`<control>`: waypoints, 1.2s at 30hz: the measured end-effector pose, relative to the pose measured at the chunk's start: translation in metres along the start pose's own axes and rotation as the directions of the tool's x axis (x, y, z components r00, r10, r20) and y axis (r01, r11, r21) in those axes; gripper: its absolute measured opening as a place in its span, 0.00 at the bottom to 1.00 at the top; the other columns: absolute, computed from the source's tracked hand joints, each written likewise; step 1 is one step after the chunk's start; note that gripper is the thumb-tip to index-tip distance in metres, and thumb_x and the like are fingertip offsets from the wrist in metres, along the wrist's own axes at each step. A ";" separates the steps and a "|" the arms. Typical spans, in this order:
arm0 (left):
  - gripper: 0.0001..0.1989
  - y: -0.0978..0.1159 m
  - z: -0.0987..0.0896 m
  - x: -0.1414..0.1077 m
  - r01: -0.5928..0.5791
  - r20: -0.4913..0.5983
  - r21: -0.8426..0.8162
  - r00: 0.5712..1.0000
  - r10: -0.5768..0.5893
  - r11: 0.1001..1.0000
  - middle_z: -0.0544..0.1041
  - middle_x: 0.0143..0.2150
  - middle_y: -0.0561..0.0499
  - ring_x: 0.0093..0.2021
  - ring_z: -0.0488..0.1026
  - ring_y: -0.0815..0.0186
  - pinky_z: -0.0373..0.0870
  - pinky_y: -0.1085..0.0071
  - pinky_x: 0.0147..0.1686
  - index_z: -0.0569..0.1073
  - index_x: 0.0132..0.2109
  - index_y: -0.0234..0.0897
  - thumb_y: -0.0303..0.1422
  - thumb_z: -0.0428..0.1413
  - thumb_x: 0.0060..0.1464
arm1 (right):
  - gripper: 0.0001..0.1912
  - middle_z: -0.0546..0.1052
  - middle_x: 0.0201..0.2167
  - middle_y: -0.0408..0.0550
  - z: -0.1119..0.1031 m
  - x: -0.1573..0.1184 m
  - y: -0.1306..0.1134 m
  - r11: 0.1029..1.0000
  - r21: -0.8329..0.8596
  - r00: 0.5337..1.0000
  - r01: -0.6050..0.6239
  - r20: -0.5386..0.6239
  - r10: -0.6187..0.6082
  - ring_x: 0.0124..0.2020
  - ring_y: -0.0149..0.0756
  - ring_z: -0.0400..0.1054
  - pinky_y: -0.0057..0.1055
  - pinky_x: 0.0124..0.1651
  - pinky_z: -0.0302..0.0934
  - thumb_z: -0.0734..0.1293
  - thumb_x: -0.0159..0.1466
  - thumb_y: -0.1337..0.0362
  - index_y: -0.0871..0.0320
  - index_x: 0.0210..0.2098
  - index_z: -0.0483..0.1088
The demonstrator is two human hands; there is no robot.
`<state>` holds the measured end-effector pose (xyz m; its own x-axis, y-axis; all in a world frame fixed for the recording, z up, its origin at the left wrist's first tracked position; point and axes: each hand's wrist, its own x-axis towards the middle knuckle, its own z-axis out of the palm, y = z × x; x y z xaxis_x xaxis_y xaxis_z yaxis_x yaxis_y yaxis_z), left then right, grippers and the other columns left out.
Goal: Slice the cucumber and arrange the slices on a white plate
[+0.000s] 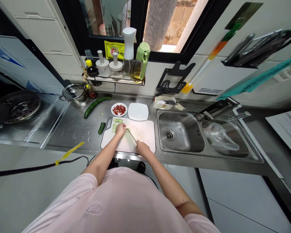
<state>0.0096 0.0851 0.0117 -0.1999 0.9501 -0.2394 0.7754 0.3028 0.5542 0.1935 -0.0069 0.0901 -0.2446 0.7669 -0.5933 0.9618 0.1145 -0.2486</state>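
My right hand (142, 149) is closed around the handle of a knife (132, 137), its blade slanting up and left over the white cutting board (145, 131). Close to the blade tip is my left hand (120, 129), fingers bent and pressed together; what they hold, if anything, is hidden. A cucumber slice (128, 130) shows by the blade, just right of these fingers. Several more cucumber slices (118, 120) lie in overlapping rows at the board's upper left. Off the board to the left rest a short cucumber piece (102, 128) and a long whole cucumber (97, 106).
Behind the board stand a plate of chopped red pieces (119, 109) and a white square plate (138, 111). A lidded steel pot (75, 94) is at back left. To the right lies the sink (181, 131). Bottles fill a wall rack (116, 79).
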 end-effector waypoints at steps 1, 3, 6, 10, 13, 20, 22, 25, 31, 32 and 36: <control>0.08 0.000 0.000 0.000 -0.001 0.002 0.003 1.000 0.001 1.000 0.72 0.38 0.49 0.39 0.70 0.65 0.63 0.72 0.38 0.73 0.39 0.39 0.31 0.57 0.48 | 0.14 0.74 0.41 0.58 0.000 -0.001 0.000 1.000 0.001 1.000 -0.003 0.003 0.003 0.42 0.43 0.70 0.32 0.36 0.60 0.55 0.62 0.70 0.60 0.47 0.62; 0.08 0.000 0.000 0.001 -0.005 0.003 0.009 1.000 0.005 1.000 0.72 0.37 0.49 0.39 0.69 0.65 0.63 0.72 0.39 0.73 0.38 0.39 0.31 0.57 0.48 | 0.14 0.74 0.41 0.58 -0.001 -0.002 0.000 1.000 0.001 1.000 -0.003 0.005 0.003 0.42 0.44 0.70 0.32 0.35 0.60 0.55 0.62 0.70 0.60 0.47 0.62; 0.08 -0.001 0.001 0.002 -0.007 0.002 0.011 1.000 0.007 1.000 0.72 0.37 0.49 0.38 0.69 0.65 0.63 0.72 0.39 0.72 0.38 0.39 0.31 0.57 0.48 | 0.14 0.74 0.41 0.58 -0.002 -0.003 -0.001 1.000 -0.001 1.000 0.006 0.000 -0.006 0.42 0.45 0.71 0.32 0.35 0.60 0.54 0.62 0.70 0.60 0.46 0.62; 0.07 -0.001 0.001 0.001 -0.012 -0.003 0.010 1.000 0.012 1.000 0.72 0.37 0.49 0.38 0.69 0.65 0.63 0.72 0.39 0.72 0.38 0.39 0.31 0.56 0.48 | 0.14 0.74 0.40 0.58 -0.003 -0.005 -0.002 1.000 0.001 1.000 0.003 -0.002 -0.003 0.42 0.44 0.71 0.32 0.36 0.60 0.54 0.62 0.71 0.60 0.46 0.62; 0.08 0.000 0.000 0.001 -0.008 0.001 0.008 1.000 0.008 1.000 0.72 0.37 0.49 0.38 0.70 0.65 0.63 0.71 0.39 0.73 0.38 0.39 0.31 0.56 0.48 | 0.14 0.74 0.41 0.58 -0.002 -0.008 -0.001 1.000 0.004 1.000 -0.003 0.003 0.003 0.42 0.45 0.70 0.32 0.36 0.59 0.54 0.63 0.70 0.60 0.47 0.62; 0.08 0.000 -0.001 0.000 -0.008 0.006 0.011 1.000 0.008 1.000 0.73 0.38 0.49 0.39 0.70 0.65 0.63 0.72 0.40 0.73 0.39 0.38 0.31 0.55 0.49 | 0.11 0.74 0.40 0.58 0.002 -0.021 0.006 1.000 0.013 1.000 -0.008 0.017 0.008 0.41 0.43 0.70 0.31 0.35 0.57 0.55 0.64 0.68 0.60 0.45 0.62; 0.08 -0.001 0.000 0.000 -0.007 0.006 0.008 1.000 0.006 1.000 0.73 0.38 0.49 0.38 0.70 0.66 0.63 0.72 0.40 0.73 0.39 0.38 0.31 0.55 0.49 | 0.11 0.74 0.40 0.58 0.005 -0.024 0.009 1.000 0.009 1.000 -0.010 0.022 0.010 0.41 0.44 0.70 0.31 0.34 0.56 0.55 0.64 0.68 0.60 0.44 0.62; 0.08 -0.002 0.001 0.002 -0.011 0.004 0.001 1.000 0.011 1.000 0.72 0.38 0.49 0.38 0.70 0.66 0.64 0.72 0.40 0.73 0.39 0.39 0.31 0.55 0.49 | 0.11 0.74 0.40 0.57 0.008 -0.026 0.013 1.000 0.003 1.000 -0.010 0.019 0.010 0.40 0.43 0.70 0.30 0.33 0.56 0.55 0.63 0.68 0.59 0.44 0.62; 0.08 -0.003 0.002 0.004 -0.002 0.015 0.007 1.000 0.002 1.000 0.72 0.38 0.49 0.38 0.70 0.66 0.64 0.72 0.39 0.73 0.39 0.39 0.31 0.56 0.48 | 0.11 0.74 0.40 0.58 0.010 -0.027 0.014 1.000 0.008 1.000 -0.018 0.025 0.018 0.41 0.43 0.70 0.30 0.34 0.56 0.54 0.63 0.68 0.59 0.45 0.62; 0.08 -0.003 0.002 0.004 -0.003 0.014 0.007 1.000 0.003 1.000 0.72 0.38 0.49 0.38 0.70 0.66 0.64 0.72 0.39 0.73 0.39 0.39 0.31 0.56 0.48 | 0.11 0.74 0.40 0.58 0.009 -0.027 0.013 1.000 0.011 0.999 -0.021 0.030 0.021 0.41 0.43 0.70 0.30 0.34 0.56 0.54 0.64 0.68 0.59 0.45 0.62; 0.08 -0.002 0.001 0.003 -0.013 0.011 0.003 1.000 0.013 1.000 0.72 0.37 0.49 0.38 0.69 0.66 0.63 0.72 0.39 0.73 0.38 0.39 0.31 0.56 0.48 | 0.12 0.74 0.41 0.59 0.002 -0.022 0.007 1.000 0.023 0.999 -0.021 0.047 0.020 0.42 0.44 0.70 0.31 0.35 0.57 0.54 0.64 0.68 0.60 0.46 0.61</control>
<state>0.0077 0.0870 0.0091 -0.1837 0.9530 -0.2410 0.7795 0.2906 0.5549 0.2050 -0.0242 0.0993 -0.2309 0.7384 -0.6336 0.9636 0.0837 -0.2537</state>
